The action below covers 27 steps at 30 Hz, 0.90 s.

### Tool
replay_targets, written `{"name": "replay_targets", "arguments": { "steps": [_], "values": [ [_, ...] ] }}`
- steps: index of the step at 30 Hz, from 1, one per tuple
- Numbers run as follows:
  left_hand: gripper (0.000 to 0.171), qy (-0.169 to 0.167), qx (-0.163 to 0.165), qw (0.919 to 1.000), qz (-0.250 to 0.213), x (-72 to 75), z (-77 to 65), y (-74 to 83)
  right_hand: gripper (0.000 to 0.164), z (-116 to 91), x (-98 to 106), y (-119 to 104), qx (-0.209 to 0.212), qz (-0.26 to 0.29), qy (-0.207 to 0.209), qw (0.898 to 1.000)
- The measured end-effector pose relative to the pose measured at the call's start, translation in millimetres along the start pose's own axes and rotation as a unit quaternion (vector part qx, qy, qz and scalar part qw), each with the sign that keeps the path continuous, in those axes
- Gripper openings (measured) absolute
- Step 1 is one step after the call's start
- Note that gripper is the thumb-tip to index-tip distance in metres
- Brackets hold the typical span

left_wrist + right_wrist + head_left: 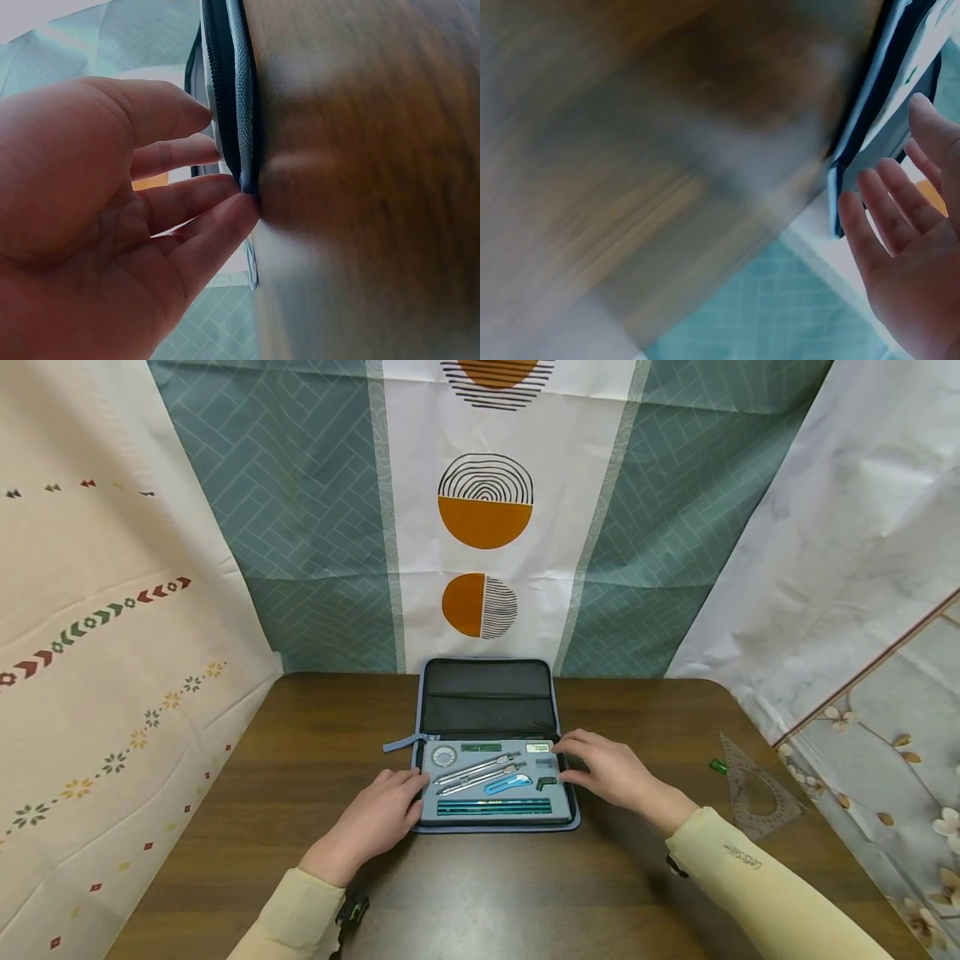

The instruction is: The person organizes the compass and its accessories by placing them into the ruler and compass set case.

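A blue zipped drawing-set case (495,830) lies unfolded on the table, its black mesh lid (486,697) raised at the back. Its grey tray (562,812) carries two silver compasses (480,770), a blue utility knife (508,784), dark green pencils (493,807), a white eraser (537,748) and a round white disc (444,756). My left hand (382,810) touches the left side, thumb at the tray and fingers along the zipped edge (241,90). At the opposite side, my right hand (607,768) has its fingertips by the tray's right edge, fingers fairly straight.
To the right on the brown wooden table (480,893) lie a small green piece (718,766) and a clear triangular ruler (738,777). A blue strap (402,743) sticks out left of the case. Patterned cloths (322,527) hang behind the table and at both sides.
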<state>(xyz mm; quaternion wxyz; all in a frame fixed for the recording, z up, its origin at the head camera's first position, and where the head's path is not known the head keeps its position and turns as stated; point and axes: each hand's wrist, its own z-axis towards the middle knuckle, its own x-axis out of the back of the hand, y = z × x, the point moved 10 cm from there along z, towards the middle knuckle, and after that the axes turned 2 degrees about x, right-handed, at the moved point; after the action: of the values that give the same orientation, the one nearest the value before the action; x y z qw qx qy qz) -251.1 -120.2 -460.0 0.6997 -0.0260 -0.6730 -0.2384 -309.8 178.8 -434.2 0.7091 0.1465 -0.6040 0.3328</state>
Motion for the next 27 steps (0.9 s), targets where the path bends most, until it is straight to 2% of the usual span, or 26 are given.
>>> {"name": "replay_targets", "arguments": {
  "steps": [13,19,27],
  "values": [
    [0.042,-0.004,0.006,0.9999,-0.008,-0.7,-0.1,-1.4,0.055,-31.5,23.2,32.8,-0.025,-0.047,0.015,0.998],
    [0.042,-0.005,0.006,1.0000,-0.005,-1.1,0.5,-1.4,0.061,-47.8,26.8,54.8,-0.039,-0.061,0.010,0.997],
    [0.042,-0.003,0.006,1.0000,-0.004,-0.2,0.5,-0.5,0.060,-69.4,34.7,81.1,-0.044,-0.086,0.017,0.995]
  ]
}}
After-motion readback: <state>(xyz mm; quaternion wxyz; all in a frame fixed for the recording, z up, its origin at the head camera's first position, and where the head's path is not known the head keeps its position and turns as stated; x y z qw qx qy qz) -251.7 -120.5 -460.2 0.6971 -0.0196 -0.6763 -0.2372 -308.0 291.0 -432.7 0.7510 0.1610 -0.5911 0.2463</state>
